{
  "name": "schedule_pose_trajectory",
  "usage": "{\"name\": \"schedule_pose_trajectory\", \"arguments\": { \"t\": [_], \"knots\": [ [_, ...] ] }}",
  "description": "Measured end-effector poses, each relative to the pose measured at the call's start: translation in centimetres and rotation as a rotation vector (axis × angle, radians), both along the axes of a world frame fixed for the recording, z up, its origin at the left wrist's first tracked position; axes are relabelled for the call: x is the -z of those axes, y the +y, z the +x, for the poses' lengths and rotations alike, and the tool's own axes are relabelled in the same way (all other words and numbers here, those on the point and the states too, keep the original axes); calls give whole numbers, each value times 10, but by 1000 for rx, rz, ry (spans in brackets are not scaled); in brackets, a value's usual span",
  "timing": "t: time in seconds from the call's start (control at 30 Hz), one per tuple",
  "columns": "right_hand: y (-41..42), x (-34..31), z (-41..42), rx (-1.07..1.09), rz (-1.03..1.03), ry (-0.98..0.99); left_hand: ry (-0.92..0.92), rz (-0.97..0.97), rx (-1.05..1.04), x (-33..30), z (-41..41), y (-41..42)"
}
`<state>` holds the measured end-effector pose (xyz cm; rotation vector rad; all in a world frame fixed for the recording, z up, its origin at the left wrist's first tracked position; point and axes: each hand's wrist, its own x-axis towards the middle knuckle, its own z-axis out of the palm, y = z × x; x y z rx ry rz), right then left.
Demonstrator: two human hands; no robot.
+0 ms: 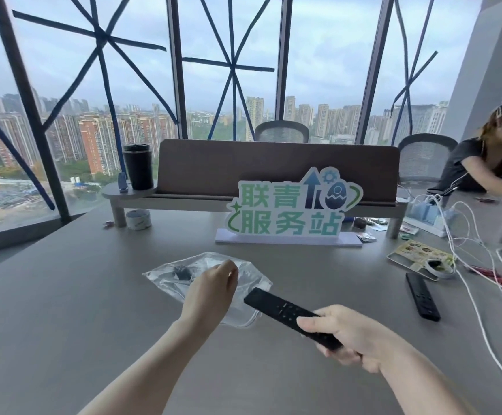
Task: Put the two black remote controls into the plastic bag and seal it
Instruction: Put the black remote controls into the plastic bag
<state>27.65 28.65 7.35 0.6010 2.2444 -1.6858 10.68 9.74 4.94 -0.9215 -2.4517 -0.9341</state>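
A clear plastic bag (171,275) lies flat on the grey table in front of me, with a small dark item inside it. My left hand (210,290) rests over the bag's right part, fingers curled on the plastic. My right hand (344,333) grips one black remote control (276,310) by its near end; the remote's far tip points at the bag's right edge, just above the table. The second black remote control (422,295) lies on the table to the right, apart from both hands.
A green-and-white sign (291,211) stands behind the bag. White cables (468,265), a laminated card (417,254) and a tape roll (437,266) clutter the right side. A brown shelf (273,166) carries a black tumbler (138,166). Another person (489,166) leans over the table at far right.
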Motion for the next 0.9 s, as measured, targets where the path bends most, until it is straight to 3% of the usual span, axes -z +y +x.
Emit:
{"name": "schedule_pose_trajectory", "arguments": {
  "t": [0.07,0.23,0.43,0.53,0.7,0.9],
  "knots": [
    [-24,8,-28,10,-32,-1,-14,5,9,-2,5,1],
    [-60,37,-77,329,-358,249,-50,52,-9,-3,8,-2],
    [41,57,-26,720,259,276,-109,69,35,6,10,21],
    [114,63,4,867,678,131,-113,50,60,12,11,37],
    [188,79,19,897,834,-103,-120,28,48,16,13,49],
    [200,84,10,906,931,-148,-117,32,45,10,15,54]
  ]
}}
